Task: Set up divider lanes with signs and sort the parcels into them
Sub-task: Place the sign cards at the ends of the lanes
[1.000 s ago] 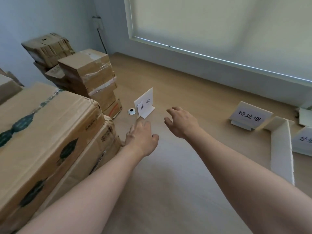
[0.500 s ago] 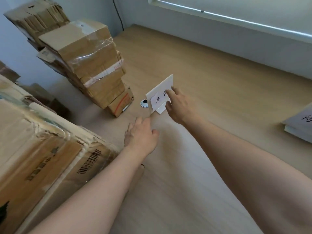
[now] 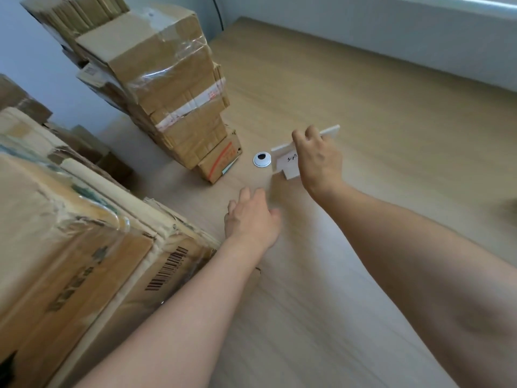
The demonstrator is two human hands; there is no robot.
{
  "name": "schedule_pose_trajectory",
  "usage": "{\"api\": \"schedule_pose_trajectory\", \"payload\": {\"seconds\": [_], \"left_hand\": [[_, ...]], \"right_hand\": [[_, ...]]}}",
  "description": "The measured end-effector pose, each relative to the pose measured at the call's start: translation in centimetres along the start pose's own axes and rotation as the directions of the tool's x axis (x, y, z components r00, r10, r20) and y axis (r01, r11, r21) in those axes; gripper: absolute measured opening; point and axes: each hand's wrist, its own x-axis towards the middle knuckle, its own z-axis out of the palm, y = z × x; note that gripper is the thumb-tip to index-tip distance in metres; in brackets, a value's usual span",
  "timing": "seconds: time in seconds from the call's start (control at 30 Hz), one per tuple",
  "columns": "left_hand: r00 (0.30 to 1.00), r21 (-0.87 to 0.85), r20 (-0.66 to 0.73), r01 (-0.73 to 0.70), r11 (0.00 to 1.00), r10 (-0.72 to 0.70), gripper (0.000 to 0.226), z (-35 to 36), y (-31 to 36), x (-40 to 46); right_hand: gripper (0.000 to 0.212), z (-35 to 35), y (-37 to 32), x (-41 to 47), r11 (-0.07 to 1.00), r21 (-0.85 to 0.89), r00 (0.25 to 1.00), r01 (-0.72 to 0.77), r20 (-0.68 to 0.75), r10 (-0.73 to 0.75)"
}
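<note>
The right hand [image 3: 319,161] grips the top edge of a white standing sign [image 3: 285,161] on the wooden floor [image 3: 391,135]. The left hand [image 3: 250,219] hovers nearer, fingers relaxed, holding nothing. A round white disc [image 3: 262,159] lies just left of the sign, beside stacked cardboard parcels [image 3: 173,88].
</note>
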Motion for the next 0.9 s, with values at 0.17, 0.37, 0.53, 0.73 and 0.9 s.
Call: {"api": "schedule_pose_trajectory", "payload": {"seconds": [0.17, 0.37, 0.53, 0.73, 0.9], "left_hand": [[0.997, -0.029, -0.014, -0.077, 0.997, 0.077, 0.043, -1.3, 1.3, -2.3], [0.981, -0.034, -0.042, -0.192, 0.981, 0.190, 0.047, -4.0, 2.7, -7.3], [0.954, -0.055, -0.060, -0.297, 0.953, 0.293, 0.046, -6.0, 3.3, -12.8], [0.879, -0.072, -0.109, -0.473, 0.878, 0.464, 0.045, -8.2, 2.4, -20.8], [0.794, -0.048, -0.076, -0.607, 0.793, 0.603, 0.046, -9.5, -0.8, -28.2]], "right_hand": [[0.051, -2.3, 0.9, -3.4, 0.997, -0.042, 0.998, -0.061, 0.001, 0.061], [0.045, -8.0, 1.7, -9.5, 0.989, -0.112, 0.995, -0.100, -0.042, 0.096], [0.038, -13.2, 1.0, -16.5, 0.970, -0.175, 0.982, -0.170, -0.113, 0.152], [0.025, -20.0, -0.3, -26.9, 0.920, -0.194, 0.928, -0.342, -0.227, 0.297], [0.018, -24.6, -2.7, -37.9, 0.830, -0.225, 0.846, -0.510, -0.304, 0.437]]}}
